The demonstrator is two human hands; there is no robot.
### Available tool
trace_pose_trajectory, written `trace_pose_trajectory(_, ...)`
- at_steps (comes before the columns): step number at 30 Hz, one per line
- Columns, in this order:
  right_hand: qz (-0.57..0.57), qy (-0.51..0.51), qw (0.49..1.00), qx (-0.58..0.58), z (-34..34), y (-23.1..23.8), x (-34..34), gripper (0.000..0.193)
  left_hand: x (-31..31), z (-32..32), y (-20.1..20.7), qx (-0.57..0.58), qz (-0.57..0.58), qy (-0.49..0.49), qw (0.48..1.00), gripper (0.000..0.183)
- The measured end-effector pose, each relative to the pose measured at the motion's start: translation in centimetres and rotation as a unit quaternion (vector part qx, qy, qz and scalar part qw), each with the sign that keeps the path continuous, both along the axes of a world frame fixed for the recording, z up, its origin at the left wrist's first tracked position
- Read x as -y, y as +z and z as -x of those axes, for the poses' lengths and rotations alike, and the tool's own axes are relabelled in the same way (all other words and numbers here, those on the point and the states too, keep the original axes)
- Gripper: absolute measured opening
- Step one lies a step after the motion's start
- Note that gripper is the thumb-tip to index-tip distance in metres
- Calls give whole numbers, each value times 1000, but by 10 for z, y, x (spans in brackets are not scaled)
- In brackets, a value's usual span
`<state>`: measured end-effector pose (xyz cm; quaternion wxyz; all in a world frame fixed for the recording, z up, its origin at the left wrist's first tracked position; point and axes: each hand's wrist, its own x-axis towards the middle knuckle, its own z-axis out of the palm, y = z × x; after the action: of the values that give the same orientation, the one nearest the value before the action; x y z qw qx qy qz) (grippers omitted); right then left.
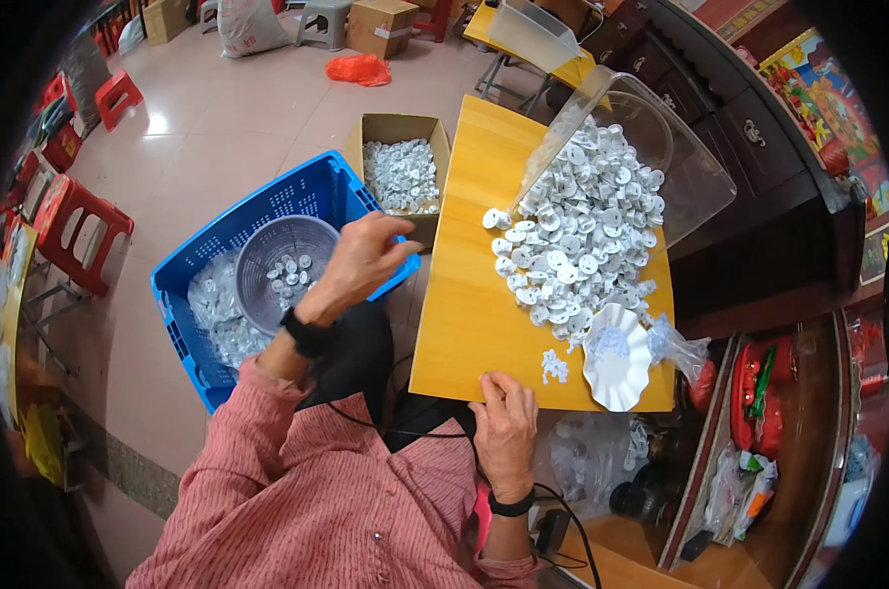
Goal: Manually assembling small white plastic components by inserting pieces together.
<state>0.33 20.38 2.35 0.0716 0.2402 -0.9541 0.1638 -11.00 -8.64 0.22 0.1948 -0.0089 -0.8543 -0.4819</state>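
My left hand [364,257] is above the right rim of the blue crate [184,348], its fingers bent toward the table with a gap between the tips. Nothing shows between them. Under that forearm, a grey-purple plastic basket [251,257] inside the crate holds several small white round plastic parts [289,275]. My right hand [506,422] is at the near edge of the yellow tabletop [464,324], fingers curled together; whatever they may hold is hidden. Ahead of it lies a large heap of white plastic parts [572,255], spilling from a tipped clear bin [695,162].
A white fluted dish [616,378] and tiny pale pieces [554,367] lie near the tabletop's front. Beyond the crate stands a cardboard box [443,147] of white parts. Bagged parts [219,294] fill the crate's side. A black cable [572,520] runs by my right wrist.
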Motion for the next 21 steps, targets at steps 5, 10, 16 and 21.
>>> trace_pose_trajectory(5, 83, -5, 994, -66, -3, -15, 1, 29, -43, 68, 5, -73, 55, -92, 992, 37)
trace_pose_trajectory(10, 124, -7, 988, -89, -7, -25, 0, 20, -67, 105, -13, -98, 158, -149, 971, 41)
trace_pose_trajectory(16, 157, -19, 983, -92, -6, -22, 3, 12, -65, 109, -9, -50, 181, -210, 960, 26)
trace_pose_trajectory(21, 229, -59, 969, -72, -10, -25, 7, 11, -61, 70, -7, -50, 143, -231, 961, 26)
